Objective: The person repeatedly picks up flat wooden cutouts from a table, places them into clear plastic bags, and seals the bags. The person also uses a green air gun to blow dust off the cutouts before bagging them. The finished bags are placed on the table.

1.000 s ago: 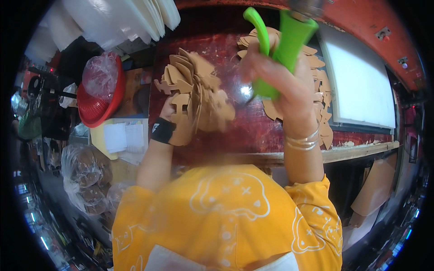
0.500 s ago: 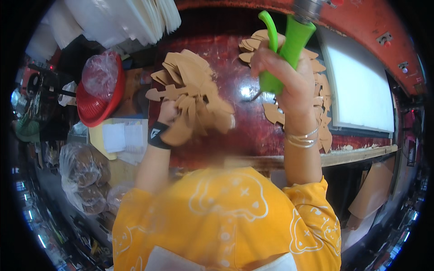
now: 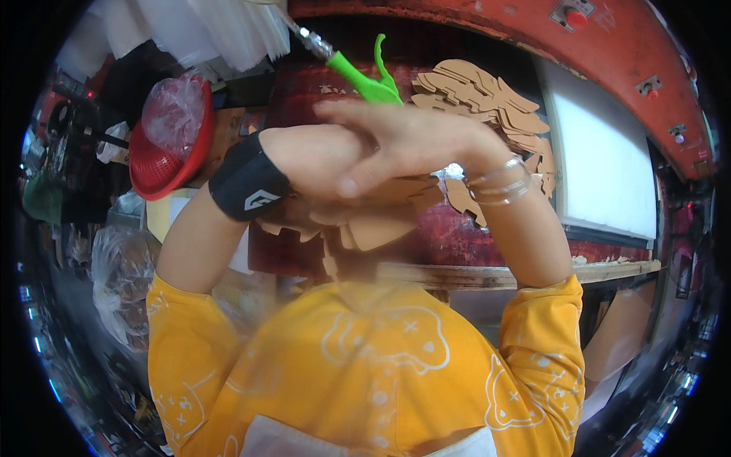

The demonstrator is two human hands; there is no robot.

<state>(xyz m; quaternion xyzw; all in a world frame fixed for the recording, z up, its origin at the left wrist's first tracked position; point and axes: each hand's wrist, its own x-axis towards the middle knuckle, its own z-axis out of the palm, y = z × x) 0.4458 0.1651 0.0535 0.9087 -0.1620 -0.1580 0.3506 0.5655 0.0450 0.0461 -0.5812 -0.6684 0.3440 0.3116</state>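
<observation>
My left hand [image 3: 312, 156], above a black wristband [image 3: 250, 179], is bent inward over the table. Its fingers are hidden, but a bunch of flat brown cut-out pieces [image 3: 381, 225] hangs under it, blurred, apparently in its grasp. Across the back of that hand lies my right hand [image 3: 411, 141], with fingers stretched and thumb apart. Silver bangles circle the right wrist. Just beyond both hands is a bright green air blow gun [image 3: 373, 85], joined to a metal hose fitting; its lower part is hidden behind my right hand.
More brown cut-outs [image 3: 487, 107] lie heaped at the far right of the dark red table [image 3: 304, 84]. Beside them is a white board [image 3: 605, 152], under a red machine beam [image 3: 533, 30]. At left stands a red basket [image 3: 164, 171] with a plastic bag; white sheets [image 3: 228, 34] hang behind.
My right hand has let go of the green air blow gun and come left onto my left hand. My left hand has swung inward, the brown pieces moving nearer my body.
</observation>
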